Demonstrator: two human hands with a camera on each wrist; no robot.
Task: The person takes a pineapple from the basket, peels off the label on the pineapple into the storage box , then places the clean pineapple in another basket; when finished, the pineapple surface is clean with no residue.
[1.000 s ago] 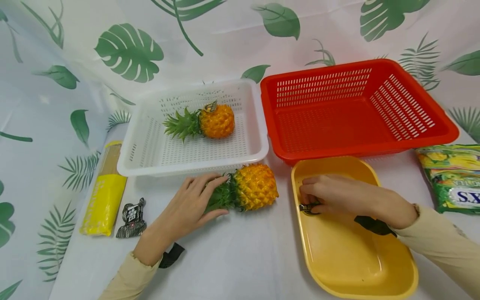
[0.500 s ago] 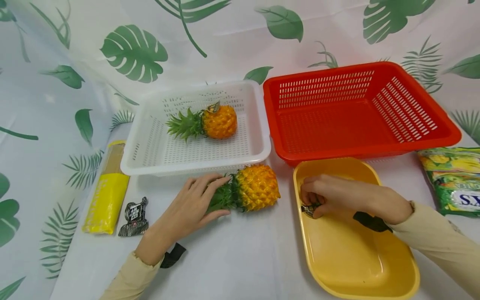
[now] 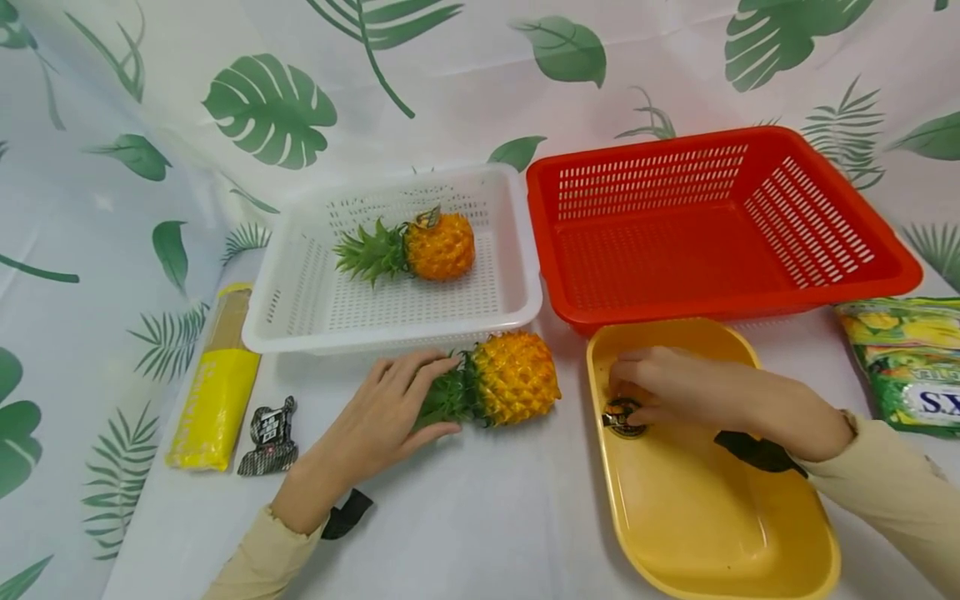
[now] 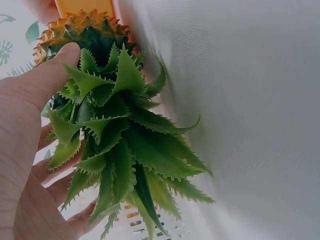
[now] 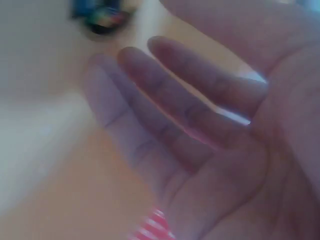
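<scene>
A pineapple (image 3: 517, 377) lies on the white cloth in front of the white basket. My left hand (image 3: 378, 408) rests over its green crown (image 4: 115, 130), the thumb along one side and relaxed fingers behind the leaves. My right hand (image 3: 667, 387) is inside the yellow tub (image 3: 690, 517), near its left wall. Just beside those fingertips is a small dark round-emblem packet (image 3: 624, 417), partly hidden by the hand. The right wrist view shows the fingers (image 5: 170, 105) extended and apart from that blurred dark packet (image 5: 102, 15). A second pineapple (image 3: 438, 246) lies in the white basket (image 3: 390, 337).
Behind the tub stands a red basket (image 3: 712, 304), side by side with the white one. A yellow noodle-like pack (image 3: 213, 408) and a small black packet (image 3: 270, 437) lie at the left. A green tea bag (image 3: 911, 367) lies at the right edge.
The right hand's fingers have loosened and drawn slightly off the dark packet, so more of its round emblem shows. My left hand has stayed at the pineapple crown.
</scene>
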